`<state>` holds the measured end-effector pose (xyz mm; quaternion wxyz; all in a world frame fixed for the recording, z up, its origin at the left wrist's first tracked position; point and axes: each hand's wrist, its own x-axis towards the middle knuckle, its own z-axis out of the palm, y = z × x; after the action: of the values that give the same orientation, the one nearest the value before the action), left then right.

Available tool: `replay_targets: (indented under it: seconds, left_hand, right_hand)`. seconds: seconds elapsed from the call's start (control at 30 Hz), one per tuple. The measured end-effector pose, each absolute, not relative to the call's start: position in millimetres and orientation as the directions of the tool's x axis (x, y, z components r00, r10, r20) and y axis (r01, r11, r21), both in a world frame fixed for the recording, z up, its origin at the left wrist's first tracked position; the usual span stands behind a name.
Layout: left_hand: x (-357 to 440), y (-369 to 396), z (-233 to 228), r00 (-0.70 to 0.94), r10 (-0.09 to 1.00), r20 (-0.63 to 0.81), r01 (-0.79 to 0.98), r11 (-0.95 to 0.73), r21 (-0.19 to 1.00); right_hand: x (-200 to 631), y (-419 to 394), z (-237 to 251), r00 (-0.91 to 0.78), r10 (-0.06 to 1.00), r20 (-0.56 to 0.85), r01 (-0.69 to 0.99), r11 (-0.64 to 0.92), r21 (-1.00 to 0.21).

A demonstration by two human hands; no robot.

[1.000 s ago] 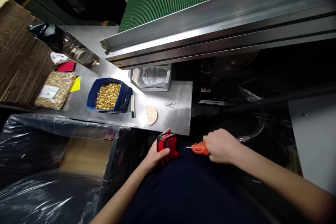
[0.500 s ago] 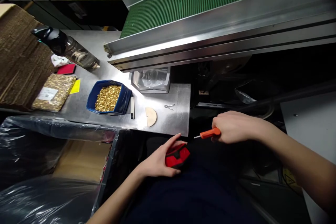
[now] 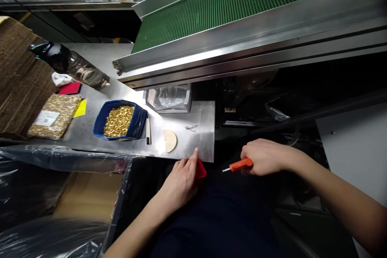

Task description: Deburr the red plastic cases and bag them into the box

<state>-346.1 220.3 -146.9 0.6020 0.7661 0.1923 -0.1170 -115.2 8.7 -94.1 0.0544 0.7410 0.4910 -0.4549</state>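
Observation:
My left hand (image 3: pixel 183 179) is closed round a red and black object (image 3: pixel 200 169), just off the front edge of the metal table. The back of the hand faces up and covers most of the object, so its kind does not show. My right hand (image 3: pixel 261 157) grips an orange-handled screwdriver (image 3: pixel 241 165), its thin metal shaft pointing left toward the red object, with a gap between them. On the table near my left hand lie a pale half-round disc (image 3: pixel 170 141) with a small notch, and a small metal piece (image 3: pixel 191 128).
A blue bin (image 3: pixel 139 125) of gold-coloured pieces stands on the metal table (image 3: pixel 205 141), beside a white and black cutter-like tool (image 3: pixel 148 131). Behind are a clear-lined tray (image 3: pixel 189 102) and a green conveyor (image 3: pixel 193 16). A bottle (image 3: pixel 81 68) stands left; a plastic-lined box (image 3: pixel 121 193) is front left.
My left hand has rolled over so its back faces up, hiding more of the red object. The right hand still holds the screwdriver. The whole view has shifted slightly.

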Motion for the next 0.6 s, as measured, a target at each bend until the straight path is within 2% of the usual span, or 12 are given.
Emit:
replay_targets:
  seconds: [0.07, 0.13, 0.17, 0.23, 0.27, 0.33, 0.4, 0.43, 0.5, 0.6]
  left_hand:
    - [-336, 222, -139, 0.934, -0.051, -0.355, 0.327, -0.283, 0.901]
    - [-328, 224, -135, 0.915, -0.218, -0.339, 0.282, -0.255, 0.925]
    - [-326, 226, -135, 0.897, -0.267, -0.352, 0.296, -0.230, 0.927]
    - [-327, 231, -137, 0.862, -0.287, -0.417, 0.398, -0.126, 0.909]
    - [-331, 233, -139, 0.855, -0.252, -0.452, 0.462, -0.023, 0.887]
    - [-343, 235, -147, 0.853, -0.101, -0.511, 0.517, 0.288, 0.806]
    - [-355, 232, -155, 0.821, 0.071, -0.566, 0.433, 0.570, 0.699]
    - [-359, 230, -160, 0.792, 0.131, -0.597, 0.387, 0.649, 0.655]
    - [-360, 224, -169, 0.724, 0.211, -0.656, 0.348, 0.710, 0.612]
    - [-345, 218, -181, 0.663, 0.295, -0.688, 0.372, 0.668, 0.645]
  right_hand:
    - [-115, 21, -86, 0.131, 0.697, -0.705, 0.830, -0.466, -0.307]
    - [-116, 33, -78, 0.126, 0.723, -0.679, 0.876, -0.403, -0.266]
    - [-117, 37, -76, 0.126, 0.728, -0.674, 0.889, -0.385, -0.250]
    - [-117, 37, -75, 0.135, 0.721, -0.680, 0.891, -0.389, -0.235]
    - [-115, 33, -78, 0.143, 0.727, -0.671, 0.886, -0.397, -0.241]
    - [-110, 20, -93, 0.172, 0.806, -0.566, 0.890, -0.373, -0.261]
    - [-100, 6, -120, 0.227, 0.909, -0.349, 0.928, -0.310, -0.205]
    - [-93, 1, -136, 0.251, 0.936, -0.247, 0.946, -0.291, -0.145]
    - [-77, -4, -171, 0.274, 0.948, -0.160, 0.956, -0.286, -0.061]
    - [-50, 2, -216, 0.246, 0.956, -0.160, 0.965, -0.258, -0.057]
